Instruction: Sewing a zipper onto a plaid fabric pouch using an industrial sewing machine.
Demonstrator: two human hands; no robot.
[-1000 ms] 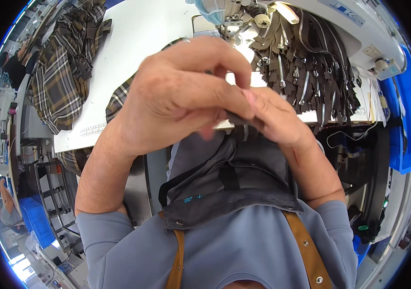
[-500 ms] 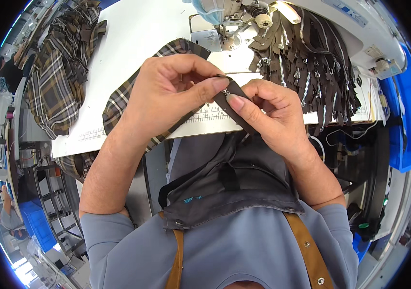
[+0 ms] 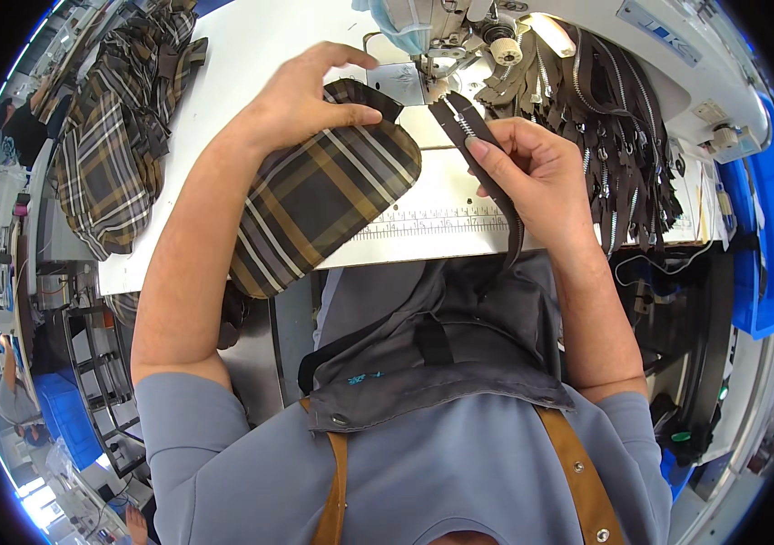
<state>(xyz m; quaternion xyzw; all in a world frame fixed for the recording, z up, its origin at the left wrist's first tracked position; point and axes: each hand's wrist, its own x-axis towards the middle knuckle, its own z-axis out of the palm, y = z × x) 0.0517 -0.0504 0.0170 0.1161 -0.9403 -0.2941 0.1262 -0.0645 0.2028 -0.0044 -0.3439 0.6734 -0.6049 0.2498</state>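
My left hand (image 3: 305, 104) is at the top edge of a brown, black and white plaid fabric piece (image 3: 323, 200), index finger and thumb spread apart, thumb over the fabric; its other fingers are hidden. The piece lies on the white sewing table (image 3: 169, 245), whose edge carries a printed ruler (image 3: 423, 221). My right hand (image 3: 523, 173) pinches a dark brown zipper (image 3: 455, 118) with silver teeth, held upright at a slant beside the plaid piece, its lower end hanging past the table edge. Just beyond it is the sewing machine's needle area (image 3: 428, 68).
Plaid pieces (image 3: 110, 163) are heaped at the left. Many dark zippers (image 3: 623, 145) lie at the right under the machine's arm (image 3: 668, 41). A blue bin (image 3: 754, 282) stands far right. Co-workers (image 3: 14, 400) appear at the left rim.
Both hands were together on the zipper; they have parted. My left hand has moved up and left onto the plaid piece, which has shifted. My right hand has carried the zipper rightward.
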